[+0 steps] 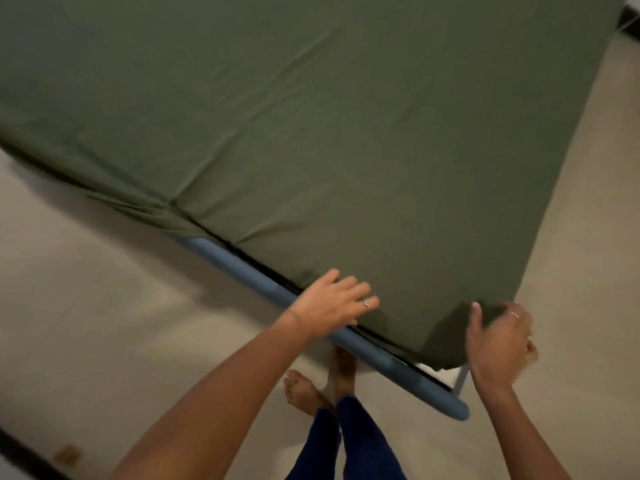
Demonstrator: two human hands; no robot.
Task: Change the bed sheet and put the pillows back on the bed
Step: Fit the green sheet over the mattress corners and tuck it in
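Observation:
An olive green bed sheet [311, 133] covers the whole mattress, with light creases across it. My left hand [334, 303] lies on the sheet at the mattress's near edge, fingers spread and fairly straight, just above the blue bed frame rail [242, 265]. My right hand [498, 341] is at the near corner of the mattress, its thumb and curled fingers gripping the sheet's corner fabric. A bunch of loose sheet hangs over the left side at the frame. No pillows are in view.
The bed stands on a pale beige tiled floor [86, 306] that runs along its left and right sides. My bare feet [304, 389] stand close to the blue rail. A thin grey frame leg [462, 375] shows under the corner.

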